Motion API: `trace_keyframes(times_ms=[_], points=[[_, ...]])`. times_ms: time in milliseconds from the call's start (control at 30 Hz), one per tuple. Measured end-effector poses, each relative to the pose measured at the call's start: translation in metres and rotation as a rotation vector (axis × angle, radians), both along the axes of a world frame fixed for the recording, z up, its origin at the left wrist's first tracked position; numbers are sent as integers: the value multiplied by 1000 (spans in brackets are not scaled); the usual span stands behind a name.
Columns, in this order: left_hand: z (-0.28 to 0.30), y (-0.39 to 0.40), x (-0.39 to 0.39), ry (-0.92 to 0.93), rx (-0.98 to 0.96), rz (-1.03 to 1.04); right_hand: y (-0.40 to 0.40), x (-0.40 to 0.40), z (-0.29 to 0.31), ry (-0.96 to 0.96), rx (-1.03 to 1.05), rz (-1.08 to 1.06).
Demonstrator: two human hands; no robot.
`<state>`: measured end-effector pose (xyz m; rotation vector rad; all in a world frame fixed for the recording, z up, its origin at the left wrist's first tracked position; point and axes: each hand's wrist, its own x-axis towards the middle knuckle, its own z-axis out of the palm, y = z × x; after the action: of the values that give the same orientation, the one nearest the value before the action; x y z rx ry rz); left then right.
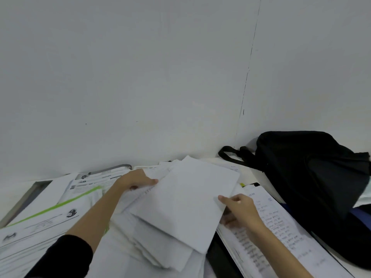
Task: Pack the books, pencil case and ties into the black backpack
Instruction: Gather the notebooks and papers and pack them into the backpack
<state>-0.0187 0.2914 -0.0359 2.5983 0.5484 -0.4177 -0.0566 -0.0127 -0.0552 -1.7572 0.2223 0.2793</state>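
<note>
A white notebook or sheaf of blank pages lies tilted on top of a heap of papers in the middle. My left hand pinches its left edge, thumb on top. My right hand grips its right edge, thumb on top and fingers underneath. The black backpack slumps against the wall at the right, its strap trailing left. An open book with printed text lies under my right forearm. No pencil case or ties can be made out.
Printed sheets with a green stripe and other documents cover the table at the left. A grey tray edge shows far left. A dark blue item lies by the backpack. A white wall stands close behind.
</note>
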Motion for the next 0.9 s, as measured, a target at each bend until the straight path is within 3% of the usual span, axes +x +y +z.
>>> trace_keyframes(times_ms=[67,167,267,467,667,900], points=[[-2,-3,-13,-44,-99,21,-3,5,-2,107,194,-47],[-7,-13,-37,-80,-205,61,5,6,-9,117,238,-118],[-13,-20,-58,-98,-307,102,10,5,-14,87,125,-187],[-9,-40,-94,-172,-443,193,4,-1,-7,-10,-183,13],[-4,-64,-112,-250,-711,208,-8,-14,-4,224,244,-3],[0,-77,-126,-351,-943,232,-26,-19,20,213,366,262]])
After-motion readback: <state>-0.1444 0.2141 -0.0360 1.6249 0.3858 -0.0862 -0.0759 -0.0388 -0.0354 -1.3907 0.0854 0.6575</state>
